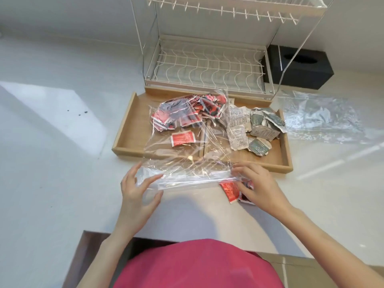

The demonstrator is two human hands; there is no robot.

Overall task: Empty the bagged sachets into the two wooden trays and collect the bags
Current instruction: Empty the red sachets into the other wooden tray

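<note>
Looks like a home kitchen: a pale countertop runs up to a white wall, and a white wire dish rack (two tiers, clear side panels) stands at the back with a black tissue box just beside it, and the counter's near edge drops to dark cabinetry.

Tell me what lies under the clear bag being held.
Through the clear bag show red sachets in the left wooden tray. More red sachets sit under the right hand, partly hidden.

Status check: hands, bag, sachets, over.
Left hand open at clear bag; right hand pinching it. Two red sachets stray on counter.
</note>
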